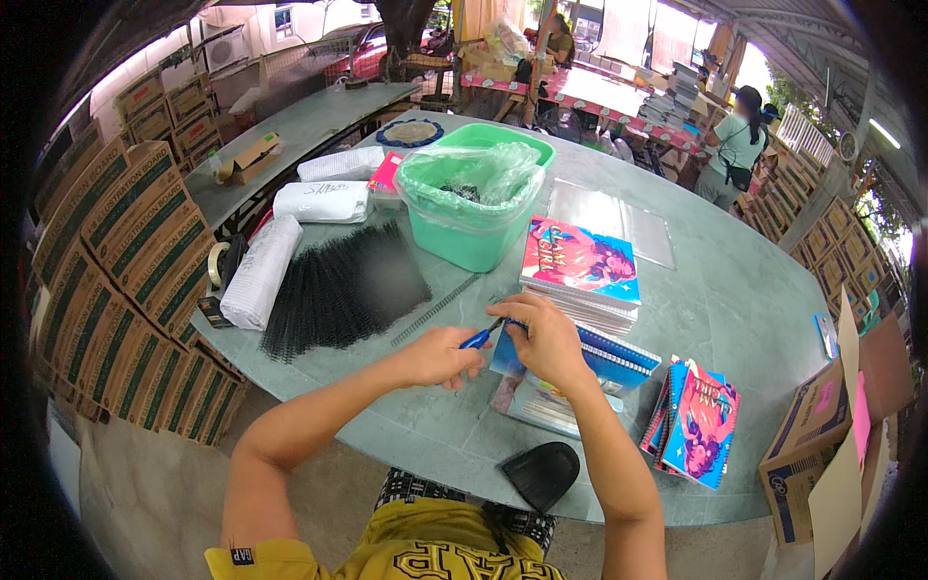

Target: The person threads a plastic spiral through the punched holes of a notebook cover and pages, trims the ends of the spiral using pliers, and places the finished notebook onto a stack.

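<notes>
My left hand (447,358) is closed around blue-handled pliers (476,340). Their metal jaws point toward the fingertips of my right hand (543,336). Closed over the spine end of a blue spiral notebook (619,360), my right hand hides part of its coil. That notebook is tilted with its coil edge up, above other notebooks (541,406) lying near the table's front. Just behind stands a stack of spiral notebooks with pink and blue covers (580,261). A loose black coil (435,309) lies to the left of my hands.
A green bin (464,232) lined with clear plastic stands behind. Many black coils (338,290) and white wrapped rolls (261,275) lie left. More notebooks (696,425), a black rounded object (543,476) and an open carton (807,445) are right and near. People are in the background.
</notes>
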A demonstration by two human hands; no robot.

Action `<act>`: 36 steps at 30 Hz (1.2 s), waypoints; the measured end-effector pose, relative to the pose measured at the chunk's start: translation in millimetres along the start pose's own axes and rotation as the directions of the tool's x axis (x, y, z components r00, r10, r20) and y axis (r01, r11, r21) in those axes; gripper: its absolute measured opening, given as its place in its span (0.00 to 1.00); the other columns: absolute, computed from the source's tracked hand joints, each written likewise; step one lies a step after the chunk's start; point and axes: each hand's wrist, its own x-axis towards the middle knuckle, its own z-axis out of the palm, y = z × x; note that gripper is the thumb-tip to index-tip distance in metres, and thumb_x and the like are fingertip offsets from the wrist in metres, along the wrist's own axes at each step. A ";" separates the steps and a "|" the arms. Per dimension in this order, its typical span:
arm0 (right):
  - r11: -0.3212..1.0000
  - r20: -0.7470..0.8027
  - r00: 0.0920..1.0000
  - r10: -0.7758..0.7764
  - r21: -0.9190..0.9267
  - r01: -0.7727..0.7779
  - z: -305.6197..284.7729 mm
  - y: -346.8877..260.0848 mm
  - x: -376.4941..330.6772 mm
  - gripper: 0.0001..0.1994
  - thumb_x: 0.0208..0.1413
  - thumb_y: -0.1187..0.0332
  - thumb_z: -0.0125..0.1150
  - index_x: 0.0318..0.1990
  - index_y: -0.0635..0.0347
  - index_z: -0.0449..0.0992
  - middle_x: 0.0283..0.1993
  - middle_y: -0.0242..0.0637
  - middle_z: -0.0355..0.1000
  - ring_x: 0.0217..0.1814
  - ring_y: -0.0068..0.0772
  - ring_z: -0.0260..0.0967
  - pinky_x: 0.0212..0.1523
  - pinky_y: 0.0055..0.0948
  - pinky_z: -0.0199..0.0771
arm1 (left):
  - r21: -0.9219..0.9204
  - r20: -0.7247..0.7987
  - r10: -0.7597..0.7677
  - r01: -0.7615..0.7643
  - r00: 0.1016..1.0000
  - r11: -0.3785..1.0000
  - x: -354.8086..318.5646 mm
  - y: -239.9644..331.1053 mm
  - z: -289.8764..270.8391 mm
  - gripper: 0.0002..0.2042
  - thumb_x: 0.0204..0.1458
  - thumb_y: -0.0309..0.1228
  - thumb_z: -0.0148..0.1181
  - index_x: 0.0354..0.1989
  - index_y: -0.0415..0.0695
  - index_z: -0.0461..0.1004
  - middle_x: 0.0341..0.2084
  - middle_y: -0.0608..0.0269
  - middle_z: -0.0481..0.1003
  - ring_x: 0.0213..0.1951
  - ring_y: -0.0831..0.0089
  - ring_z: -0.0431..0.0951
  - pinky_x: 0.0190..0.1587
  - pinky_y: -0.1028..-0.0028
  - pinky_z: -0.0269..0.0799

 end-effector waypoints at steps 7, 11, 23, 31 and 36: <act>0.998 -0.129 0.990 0.058 -0.004 -0.058 2.4 -5.7 -2.5 0.11 0.43 0.77 0.59 0.37 0.59 0.76 0.44 0.40 0.68 0.41 0.44 0.69 0.41 0.37 0.71 | 0.687 -0.067 0.313 -0.184 0.948 0.703 17.5 -15.5 -3.5 0.16 0.49 0.33 0.52 0.46 0.41 0.69 0.30 0.58 0.76 0.29 0.65 0.77 0.31 0.67 0.70; 0.993 -0.211 0.970 0.121 0.010 -0.122 0.0 0.3 -2.3 0.08 0.41 0.75 0.62 0.31 0.67 0.75 0.43 0.45 0.64 0.40 0.48 0.69 0.38 0.40 0.72 | 0.201 0.062 0.138 -0.147 0.989 0.968 8.1 -15.6 -3.0 0.15 0.52 0.32 0.47 0.45 0.39 0.68 0.33 0.53 0.76 0.30 0.57 0.78 0.33 0.59 0.71; 0.997 -0.239 0.968 0.079 0.013 -0.079 3.1 1.0 -5.9 0.06 0.40 0.77 0.62 0.28 0.69 0.73 0.42 0.46 0.64 0.39 0.48 0.69 0.39 0.38 0.71 | 0.559 -0.079 0.323 -0.226 0.943 0.798 7.3 -15.6 -14.9 0.13 0.53 0.36 0.52 0.40 0.39 0.69 0.24 0.60 0.73 0.27 0.71 0.74 0.32 0.71 0.69; 0.996 -0.280 0.957 -0.076 -0.066 0.060 22.5 -15.8 -28.2 0.08 0.40 0.76 0.64 0.31 0.62 0.74 0.43 0.42 0.66 0.38 0.43 0.70 0.36 0.34 0.72 | -0.074 0.001 0.141 -0.140 0.990 0.987 41.5 16.9 -27.1 0.07 0.48 0.30 0.60 0.32 0.41 0.73 0.21 0.66 0.73 0.23 0.80 0.70 0.26 0.77 0.66; 0.972 -0.215 0.948 -0.234 -0.091 0.219 22.4 -15.4 -36.9 0.08 0.42 0.75 0.63 0.31 0.63 0.72 0.41 0.41 0.67 0.38 0.44 0.70 0.35 0.36 0.72 | 0.488 -0.552 0.568 -0.316 0.610 0.813 108.4 71.7 -133.9 0.21 0.49 0.50 0.57 0.40 0.44 0.72 0.22 0.66 0.73 0.22 0.76 0.71 0.24 0.74 0.65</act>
